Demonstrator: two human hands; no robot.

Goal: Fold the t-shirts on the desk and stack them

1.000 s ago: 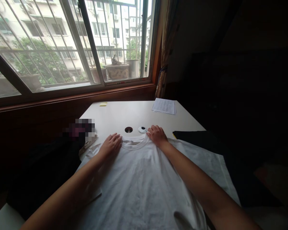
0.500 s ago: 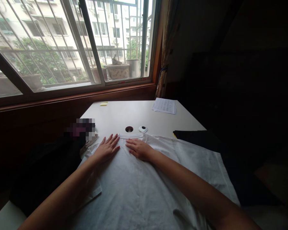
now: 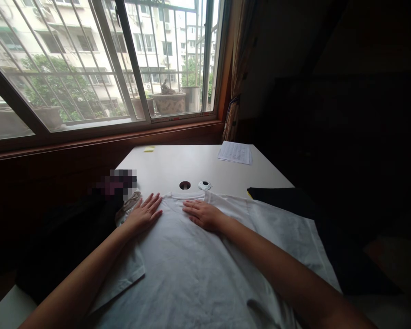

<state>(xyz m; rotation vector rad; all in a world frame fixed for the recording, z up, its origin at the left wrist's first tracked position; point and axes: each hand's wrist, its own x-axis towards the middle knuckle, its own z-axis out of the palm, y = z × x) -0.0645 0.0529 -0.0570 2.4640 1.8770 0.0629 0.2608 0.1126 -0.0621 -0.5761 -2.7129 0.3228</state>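
A white T-shirt (image 3: pixel 185 265) lies spread out on the white table (image 3: pixel 164 164), its neckline at the far end and its sleeves out to both sides. My left hand (image 3: pixel 144 214) rests flat on the shirt's left shoulder, fingers spread and nothing held. On the chest just below the right part of the collar, my right hand (image 3: pixel 203 214) lies palm down with its fingers stretched out. Shallow creases run across the shirt's front. The lower hem is not in view.
Dark clothing (image 3: pixel 68 242) is heaped at the left edge, and dark folded fabric (image 3: pixel 277 194) lies to the right. Beyond the collar are a cable hole (image 3: pixel 185 185) and its round cap (image 3: pixel 204 185). Papers (image 3: pixel 235 152) and a yellow note (image 3: pixel 149 149) lie farther back, before a barred window (image 3: pixel 167 59).
My left hand has slid left across the shirt, away from the collar toward the shoulder. My right hand has shifted slightly to the right. The shirt stays in place.
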